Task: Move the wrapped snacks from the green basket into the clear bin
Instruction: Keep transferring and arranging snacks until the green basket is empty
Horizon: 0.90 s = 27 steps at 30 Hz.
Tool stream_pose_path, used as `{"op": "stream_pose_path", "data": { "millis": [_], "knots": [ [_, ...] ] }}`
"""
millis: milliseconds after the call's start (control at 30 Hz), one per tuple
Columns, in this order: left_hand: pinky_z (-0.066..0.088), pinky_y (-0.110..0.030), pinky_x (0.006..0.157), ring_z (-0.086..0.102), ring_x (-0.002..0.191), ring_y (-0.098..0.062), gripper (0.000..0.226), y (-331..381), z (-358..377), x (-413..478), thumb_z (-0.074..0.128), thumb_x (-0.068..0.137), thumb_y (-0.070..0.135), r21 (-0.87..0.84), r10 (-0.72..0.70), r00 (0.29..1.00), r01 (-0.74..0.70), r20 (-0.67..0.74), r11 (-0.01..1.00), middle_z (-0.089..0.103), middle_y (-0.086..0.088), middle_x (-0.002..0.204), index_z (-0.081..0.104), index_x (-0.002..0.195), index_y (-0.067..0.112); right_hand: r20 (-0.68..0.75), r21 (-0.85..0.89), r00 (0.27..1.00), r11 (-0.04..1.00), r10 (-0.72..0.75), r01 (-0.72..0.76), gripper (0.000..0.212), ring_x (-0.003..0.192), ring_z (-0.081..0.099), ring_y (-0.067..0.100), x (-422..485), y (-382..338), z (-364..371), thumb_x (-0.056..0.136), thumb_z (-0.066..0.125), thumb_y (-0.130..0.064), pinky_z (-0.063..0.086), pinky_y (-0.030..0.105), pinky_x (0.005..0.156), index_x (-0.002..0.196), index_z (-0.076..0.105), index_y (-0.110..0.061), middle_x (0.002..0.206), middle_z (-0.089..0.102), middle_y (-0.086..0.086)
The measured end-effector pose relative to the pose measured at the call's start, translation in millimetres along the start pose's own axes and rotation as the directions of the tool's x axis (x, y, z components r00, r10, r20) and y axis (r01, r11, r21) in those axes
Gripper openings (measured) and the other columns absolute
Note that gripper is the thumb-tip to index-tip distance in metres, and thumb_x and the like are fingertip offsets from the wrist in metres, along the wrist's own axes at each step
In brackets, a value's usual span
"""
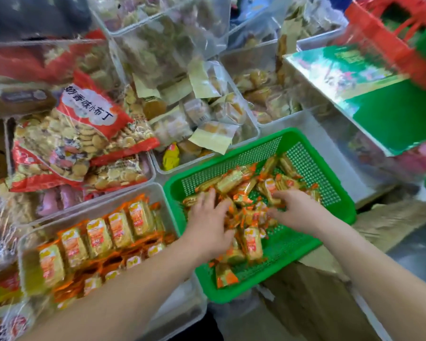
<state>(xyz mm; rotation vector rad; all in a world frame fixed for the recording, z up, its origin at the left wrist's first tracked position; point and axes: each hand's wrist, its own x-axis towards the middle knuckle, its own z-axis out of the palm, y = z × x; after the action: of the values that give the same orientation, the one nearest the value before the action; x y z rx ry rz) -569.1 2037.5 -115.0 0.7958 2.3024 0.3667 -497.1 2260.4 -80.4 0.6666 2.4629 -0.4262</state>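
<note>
Crowded tubs (257, 130) of biscuits surround the work; in the green basket (256, 292) the left hand (208, 217) lies spread on the wrapped snacks (234, 178); the right hand (295, 207) curls into them, hold uncertain; left of both, the clear bin (182, 306) already holds upright rows; a sizeable heap remains.

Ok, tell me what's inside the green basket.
Loose orange-and-gold wrapped snacks heaped in the green basket, left hand and right hand on the pile. Snacks beneath the hands are hidden.
</note>
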Motion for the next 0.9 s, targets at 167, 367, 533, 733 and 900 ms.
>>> {"op": "stream_pose_path", "data": {
  "millis": [167,367,533,733,900],
  "knots": [
    [0.016,-0.053,0.129,0.009,0.157,-0.039,0.094,-20,-15,47,0.063,0.090,0.065,0.017,-0.151,0.984,0.153,-0.094,0.988,0.010,-0.010,0.173,0.011,0.164,0.037,-0.154,0.210,0.968,0.964,0.198,-0.164,0.072,0.129,0.056,0.037,48,30,-5,0.092,0.062,-0.061,0.047,0.043,0.109,0.152,0.048,-0.025,0.146,0.051,0.017],
    [0.028,-0.047,0.125,0.023,0.153,-0.031,0.093,-33,-11,68,0.064,0.090,0.064,-0.089,-0.126,0.985,0.116,-0.115,0.989,0.027,-0.004,0.166,0.016,0.165,0.035,-0.140,0.241,0.924,0.917,0.355,-0.316,0.086,0.137,0.046,0.042,85,51,14,0.086,0.047,-0.076,0.043,0.052,0.112,0.156,0.039,-0.026,0.149,0.049,0.021],
    [0.017,-0.044,0.129,0.016,0.157,-0.032,0.105,-30,-4,87,0.065,0.084,0.072,-0.019,0.008,1.000,-0.009,-0.029,1.000,0.019,-0.001,0.171,0.006,0.165,0.041,-0.186,0.201,0.943,0.950,0.276,-0.239,0.088,0.140,0.045,0.038,117,45,9,0.087,0.049,-0.077,0.042,0.049,0.114,0.157,0.036,-0.024,0.153,0.049,0.013],
    [0.026,-0.056,0.125,0.017,0.153,-0.042,0.123,-20,-4,103,0.073,0.066,0.080,-0.070,-0.103,0.989,0.111,0.107,0.991,0.015,-0.008,0.168,-0.001,0.161,0.052,-0.021,0.421,0.940,0.856,0.340,-0.301,0.107,0.150,0.026,0.042,138,42,18,0.077,0.058,-0.086,0.028,0.052,0.123,0.161,0.033,-0.024,0.161,0.026,0.015],
    [0.026,-0.060,0.124,0.014,0.154,-0.044,0.147,-5,-2,100,0.078,0.052,0.086,0.016,-0.118,0.978,0.117,0.170,0.993,0.008,-0.007,0.170,-0.025,0.152,0.057,0.078,0.632,0.941,0.714,0.328,-0.301,0.120,0.150,0.031,0.039,134,35,23,0.059,0.068,-0.092,0.030,0.056,0.123,0.158,0.034,-0.035,0.165,0.030,0.009]
  ]
}}
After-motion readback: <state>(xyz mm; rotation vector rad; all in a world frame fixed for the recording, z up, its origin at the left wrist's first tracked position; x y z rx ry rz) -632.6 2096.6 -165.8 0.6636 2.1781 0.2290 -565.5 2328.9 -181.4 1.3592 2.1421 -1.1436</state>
